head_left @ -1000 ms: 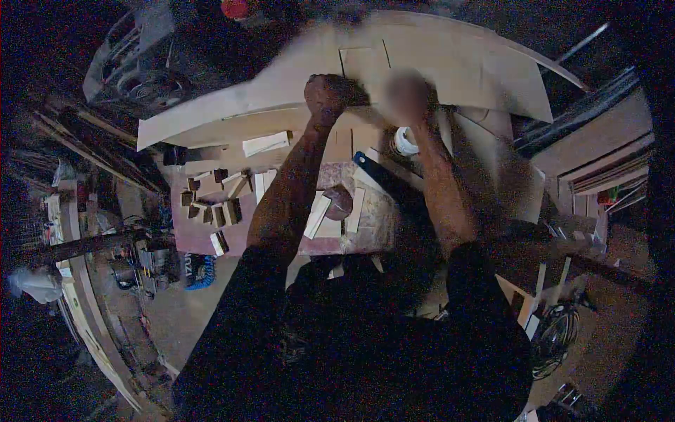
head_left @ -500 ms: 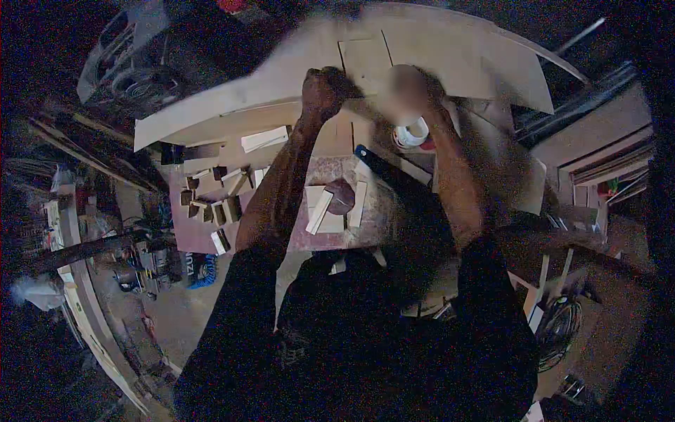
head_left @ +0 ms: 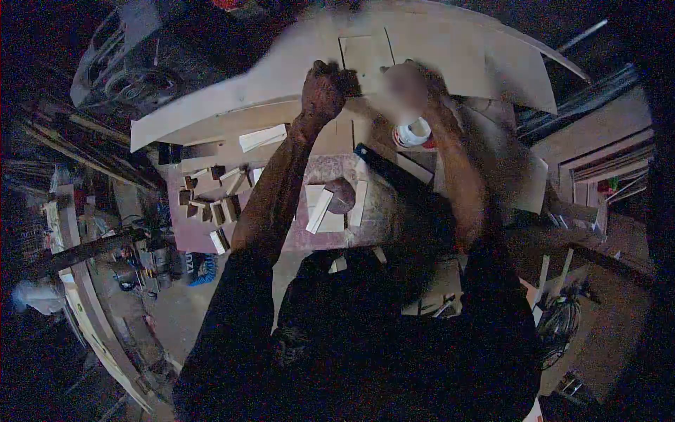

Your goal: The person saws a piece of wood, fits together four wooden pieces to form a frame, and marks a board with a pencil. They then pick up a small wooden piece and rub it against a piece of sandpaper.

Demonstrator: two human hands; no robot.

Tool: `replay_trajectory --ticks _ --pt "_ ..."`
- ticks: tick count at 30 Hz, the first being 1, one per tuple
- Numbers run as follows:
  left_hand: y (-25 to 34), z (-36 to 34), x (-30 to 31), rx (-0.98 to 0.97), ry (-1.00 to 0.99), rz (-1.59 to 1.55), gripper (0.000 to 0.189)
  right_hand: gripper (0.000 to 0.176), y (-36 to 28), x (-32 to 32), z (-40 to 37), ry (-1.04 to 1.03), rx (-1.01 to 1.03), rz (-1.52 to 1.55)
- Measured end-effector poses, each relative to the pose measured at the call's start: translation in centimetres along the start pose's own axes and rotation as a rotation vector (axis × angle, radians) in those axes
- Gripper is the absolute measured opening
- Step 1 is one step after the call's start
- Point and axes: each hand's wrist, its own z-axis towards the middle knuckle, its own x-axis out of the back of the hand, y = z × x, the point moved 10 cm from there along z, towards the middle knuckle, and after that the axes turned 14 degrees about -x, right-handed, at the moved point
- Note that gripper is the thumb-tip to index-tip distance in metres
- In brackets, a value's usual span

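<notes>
A large pale wooden panel (head_left: 464, 60) with a curved far edge stretches across the bench top, with dark lines marking a rectangular section (head_left: 365, 55) near its middle. My left hand (head_left: 324, 93) is closed at the panel's near edge, left of that section; what its fingers grip is hidden. Beside its fingers shows a small dark shape I cannot make out. To the right, my right hand (head_left: 420, 86) is partly blurred, its visible fingers curled over the panel near the section's right side. Just below that hand stands a white tub (head_left: 412, 132).
A reddish board (head_left: 278, 239) carries a brown disc (head_left: 342, 196) and light wooden strips (head_left: 320, 210). Several small wood blocks (head_left: 223, 211) lie at left. A dark-handled tool (head_left: 373, 158) lies below the hands. Coiled cable (head_left: 562, 327) is at lower right, long timber (head_left: 98, 341) at left.
Both hands stay at the panel with almost no movement. The dark lines around the rectangular section show slightly more clearly, and the view has shifted a little.
</notes>
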Motion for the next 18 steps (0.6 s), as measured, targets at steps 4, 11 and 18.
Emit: replay_trajectory --ticks 4,11,18 --pt "-0.1 0.1 -1.8 0.000 -0.113 0.076 0.015 0.033 -0.3 -0.4 0.2 0.036 0.066 -0.050" --pt "-0.5 -0.3 -3.0 -0.006 -0.208 0.075 0.023 0.036 0.2 -1.8 1.1 -0.191 -0.019 -0.085" --pt "-5.0 -1.4 -3.1 0.050 -0.105 0.228 0.039 0.044 2.3 1.8 2.9 0.168 -0.198 0.083"
